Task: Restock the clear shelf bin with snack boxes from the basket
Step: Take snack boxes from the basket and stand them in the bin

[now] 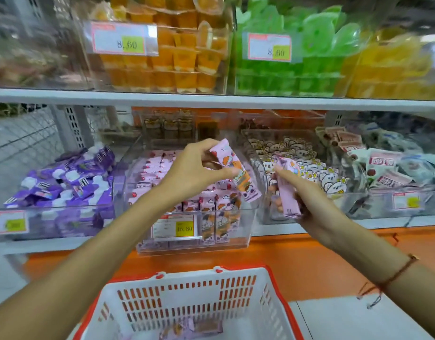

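My left hand (199, 168) pinches a pink snack box (238, 173) above the clear shelf bin (250, 227), which holds several of the same pink boxes. My right hand (307, 192) grips another pink snack box (288, 190) just right of the bin's edge. Below, the white basket with a red rim (187, 295) has a few pink boxes (189, 327) lying on its bottom.
A bin of purple packets (64, 185) stands to the left, a bin of cartoon-printed packets (309, 165) and one of white-and-pink packets (388, 168) to the right. The upper shelf (211, 98) carries bins of orange and green jelly cups. An orange ledge (297, 261) runs under the bins.
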`<action>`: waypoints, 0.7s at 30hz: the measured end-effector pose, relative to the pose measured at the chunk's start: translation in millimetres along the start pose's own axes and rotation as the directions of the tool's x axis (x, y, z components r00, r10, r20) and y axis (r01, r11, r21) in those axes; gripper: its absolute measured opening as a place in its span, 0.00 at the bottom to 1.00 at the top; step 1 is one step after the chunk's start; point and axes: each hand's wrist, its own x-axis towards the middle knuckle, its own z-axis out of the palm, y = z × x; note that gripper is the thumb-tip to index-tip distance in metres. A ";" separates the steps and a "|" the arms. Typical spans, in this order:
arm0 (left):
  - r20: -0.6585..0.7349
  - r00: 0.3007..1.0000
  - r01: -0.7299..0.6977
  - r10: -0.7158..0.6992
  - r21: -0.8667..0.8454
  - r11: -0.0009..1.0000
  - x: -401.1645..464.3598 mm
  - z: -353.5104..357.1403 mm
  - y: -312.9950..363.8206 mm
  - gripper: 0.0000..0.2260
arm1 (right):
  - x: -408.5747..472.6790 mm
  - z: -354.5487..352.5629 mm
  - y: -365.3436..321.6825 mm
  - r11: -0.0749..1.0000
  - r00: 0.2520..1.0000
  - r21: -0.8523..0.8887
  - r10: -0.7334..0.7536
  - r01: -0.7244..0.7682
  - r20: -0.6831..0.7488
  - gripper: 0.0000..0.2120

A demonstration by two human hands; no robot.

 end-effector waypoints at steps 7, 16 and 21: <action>0.280 0.960 -0.199 0.004 0.672 0.713 25.1 19.1 -10.1 0.19 | -5.1 -8.9 4.6 0.992 0.995 0.109 0.062 -0.070 0.072 0.11; 0.343 0.931 -0.309 0.123 0.565 0.765 14.6 28.6 -51.0 0.15 | -7.1 -9.6 20.6 0.994 0.990 -0.068 0.091 -0.084 0.104 0.16; 0.359 0.919 -0.374 0.162 0.665 0.646 19.8 23.5 -54.7 0.14 | 6.5 -8.8 24.4 0.994 0.996 -0.083 0.076 -0.072 0.048 0.09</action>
